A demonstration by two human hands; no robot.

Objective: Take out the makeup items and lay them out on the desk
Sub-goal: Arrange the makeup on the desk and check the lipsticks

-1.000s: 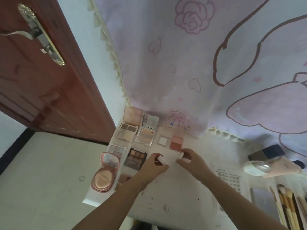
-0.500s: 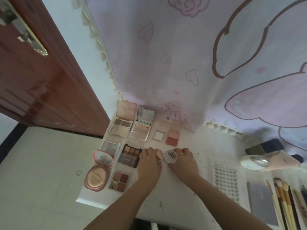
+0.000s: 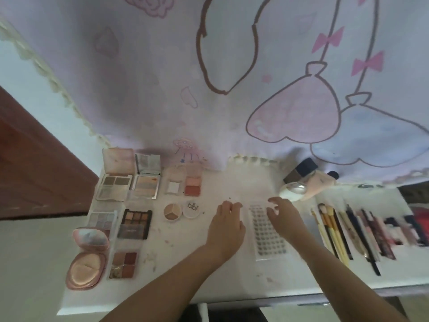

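Note:
Several open palettes lie in rows on the left of the white desk (image 3: 181,275), among them a dark eyeshadow palette (image 3: 135,223) and a pink cushion compact (image 3: 87,256). A small round pot (image 3: 172,212) sits open beside its white lid (image 3: 191,208). My left hand (image 3: 226,225) hovers over the desk's middle with loosely bent fingers, holding nothing. My right hand (image 3: 282,213) hangs over the top of a clear tray of false lashes (image 3: 267,235), fingers relaxed and empty.
Makeup brushes (image 3: 332,231) and pencils (image 3: 371,231) lie in a row on the right. A dark bottle (image 3: 300,170), a white oval case (image 3: 293,191) and a pink pouch (image 3: 318,182) stand at the back right. A pink printed curtain (image 3: 209,77) hangs behind; a brown door (image 3: 34,163) is at left.
Both hands let go of the round pot and its lid, now lying side by side on the desk, and moved right toward the lash tray. The camera swung right.

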